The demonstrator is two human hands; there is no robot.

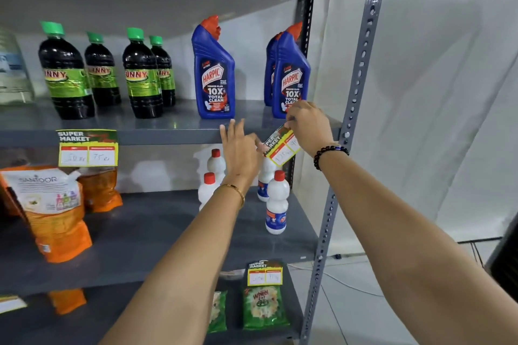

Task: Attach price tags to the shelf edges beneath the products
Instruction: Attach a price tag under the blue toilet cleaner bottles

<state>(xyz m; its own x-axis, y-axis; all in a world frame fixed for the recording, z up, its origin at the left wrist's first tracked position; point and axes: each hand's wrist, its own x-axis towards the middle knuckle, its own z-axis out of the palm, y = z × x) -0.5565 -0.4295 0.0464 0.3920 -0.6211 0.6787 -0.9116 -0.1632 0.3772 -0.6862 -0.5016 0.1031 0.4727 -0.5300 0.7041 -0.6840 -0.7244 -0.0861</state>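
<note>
My right hand (309,124) pinches the top corner of a yellow-bordered price tag (281,147), tilted in front of the upper shelf edge (168,136) below the blue Harpic bottles (290,75). My left hand (241,145) is at the tag's left end, fingers spread, its thumb and forefinger touching or very near the tag. Another price tag (88,148) hangs on the same edge under the dark green-capped bottles (66,73). A third tag (265,274) is fixed to the middle shelf edge.
White bottles with red caps (276,202) stand on the middle shelf behind my hands. Orange Santoor pouches (53,213) stand at the left. Green detergent packets (263,308) lie on the lowest shelf. A perforated grey upright (356,98) bounds the rack's right side.
</note>
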